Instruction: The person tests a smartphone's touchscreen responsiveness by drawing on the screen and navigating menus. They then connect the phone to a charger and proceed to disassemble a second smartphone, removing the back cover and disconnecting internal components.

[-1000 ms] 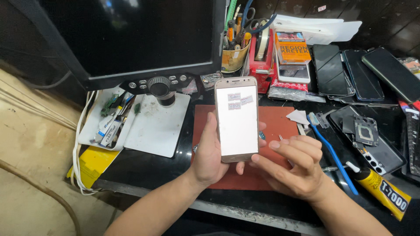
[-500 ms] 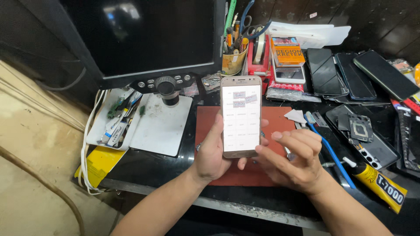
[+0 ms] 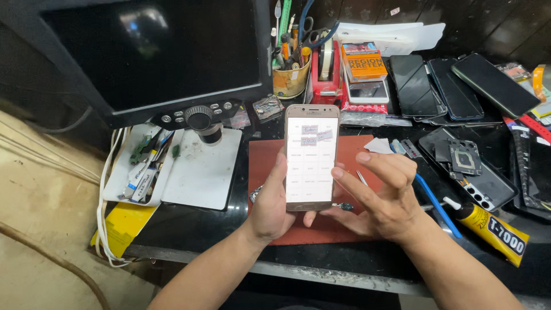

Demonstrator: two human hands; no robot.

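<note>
My left hand (image 3: 270, 206) holds a gold smartphone (image 3: 310, 157) upright over a reddish-brown work mat (image 3: 270, 155), thumb along its left edge. The screen is lit white with a grid of small boxes. My right hand (image 3: 379, 192) hovers at the phone's right edge, fingers spread and bent, a fingertip near the screen's right side. A small screwdriver (image 3: 347, 205) lies under that hand on the mat.
A large dark monitor (image 3: 155, 57) with a microscope lens (image 3: 202, 120) stands at the back left above a white tray (image 3: 195, 172). A tool cup (image 3: 291, 77), several dark phones (image 3: 453, 86), a blue pry tool (image 3: 436, 204) and a yellow glue tube (image 3: 496, 232) lie to the right.
The phone's screen has gone from nearly blank white to a grid of boxes. My right hand has lifted from beside the phone's bottom towards the screen's right edge.
</note>
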